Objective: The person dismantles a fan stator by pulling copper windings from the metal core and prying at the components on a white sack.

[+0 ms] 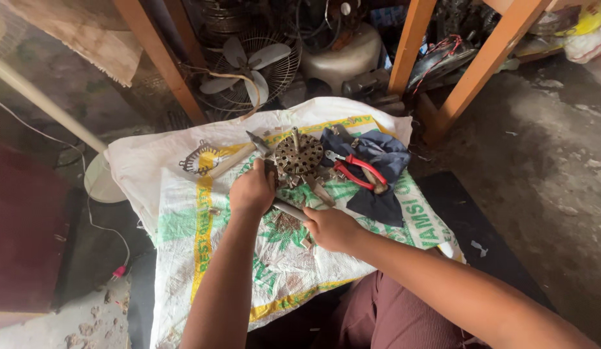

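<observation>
On the woven sack (184, 220), left hand (252, 190) grips a dark tool beside the motor core (299, 154); right hand (331, 227) fingers clasp a metal rod (289, 210); red pliers (355, 171) lie near.

Red-handled pliers (354, 172) on dark blue cloth (378, 169); table fan (250, 70) behind; printed sack (184, 213) underneath.

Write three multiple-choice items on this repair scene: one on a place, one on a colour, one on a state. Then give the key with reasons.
1. Where do the pliers lie?
A. on the dark blue cloth
B. on the bare floor
C. in the left hand

2. What colour are the pliers' handles?
A. green
B. red
C. yellow

3. What is the right hand doing?
A. resting open
B. holding scissors
C. gripping a metal rod

Key: 1 A, they rest on the cloth beside the round perforated motor part; 2 B, both handles show red; 3 C, the fingers close around the rod's end.
</observation>
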